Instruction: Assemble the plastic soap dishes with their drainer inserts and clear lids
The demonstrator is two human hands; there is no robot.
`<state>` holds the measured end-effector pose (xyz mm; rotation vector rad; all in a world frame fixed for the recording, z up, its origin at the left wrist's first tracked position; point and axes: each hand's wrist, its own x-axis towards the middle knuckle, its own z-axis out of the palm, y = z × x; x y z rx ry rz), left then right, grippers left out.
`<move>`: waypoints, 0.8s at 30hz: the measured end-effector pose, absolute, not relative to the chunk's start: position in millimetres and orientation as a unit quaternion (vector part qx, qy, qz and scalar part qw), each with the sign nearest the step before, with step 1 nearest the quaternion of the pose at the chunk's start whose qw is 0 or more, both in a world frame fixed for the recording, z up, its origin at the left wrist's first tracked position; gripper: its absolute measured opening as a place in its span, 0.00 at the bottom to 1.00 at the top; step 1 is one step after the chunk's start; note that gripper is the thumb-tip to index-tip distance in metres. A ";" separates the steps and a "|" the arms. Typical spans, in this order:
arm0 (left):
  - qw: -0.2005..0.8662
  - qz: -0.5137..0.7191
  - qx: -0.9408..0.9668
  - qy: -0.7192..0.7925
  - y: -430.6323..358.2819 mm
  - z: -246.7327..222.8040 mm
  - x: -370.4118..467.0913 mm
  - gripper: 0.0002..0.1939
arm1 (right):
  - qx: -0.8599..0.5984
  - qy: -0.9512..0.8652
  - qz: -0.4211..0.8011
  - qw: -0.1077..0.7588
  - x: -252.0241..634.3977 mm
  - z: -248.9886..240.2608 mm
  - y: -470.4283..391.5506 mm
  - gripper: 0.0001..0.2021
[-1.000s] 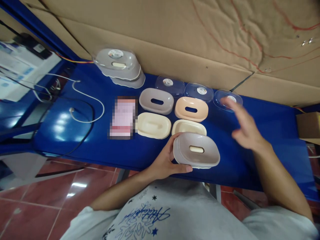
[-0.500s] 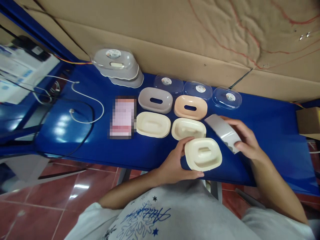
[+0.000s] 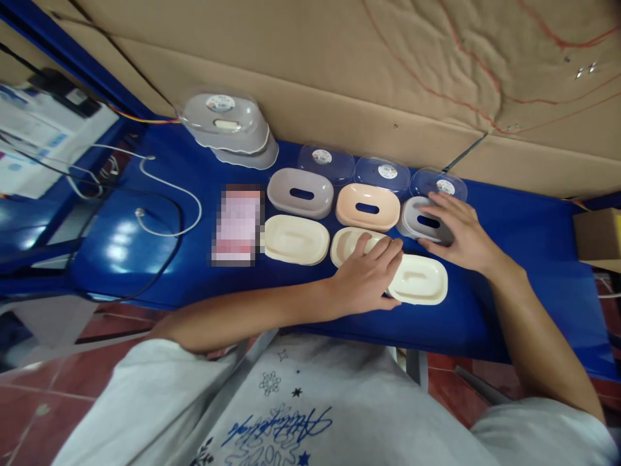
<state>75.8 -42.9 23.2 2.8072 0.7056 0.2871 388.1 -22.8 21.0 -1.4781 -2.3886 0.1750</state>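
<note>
My left hand (image 3: 369,277) is at the left end of a cream oval tray (image 3: 421,279), thumb along its near edge and fingers at its far edge. It partly covers a second cream tray (image 3: 342,244) behind it. My right hand (image 3: 458,230) spans the right end of a grey slotted oval box cover (image 3: 412,213), with fingers on the far side and thumb on the near side. Left of that cover are a peach slotted cover (image 3: 369,191) and a greyish-mauve one (image 3: 301,181). A third cream tray (image 3: 297,239) lies in the front row.
Three clear lids (image 3: 326,165) with round stickers lie behind the covers. Stacked grey boxes with a clear lid (image 3: 223,120) stand at the back left. A blurred-out phone-like rectangle (image 3: 237,223) and a white cable (image 3: 169,184) are on the blue table (image 3: 291,291). Cardboard (image 3: 291,71) lines the back.
The grey cover, tilted in my right hand before, now lies level beside the peach one. The cream tray in my left hand has moved right and down onto the table.
</note>
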 end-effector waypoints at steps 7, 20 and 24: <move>0.154 0.099 0.949 0.259 -31.4 12.9 89.2 0.45 | -0.508 -0.840 0.073 0.174 356.1 34.2 -79.1 0.34; 0.070 0.173 0.920 0.343 -33.3 27.4 -60.4 0.23 | -0.536 -0.833 0.022 0.132 365.3 7.8 -130.2 0.35; 0.073 0.185 0.908 0.368 -50.2 19.6 -80.4 0.19 | -0.540 -0.831 -0.009 0.135 362.7 9.2 -128.2 0.28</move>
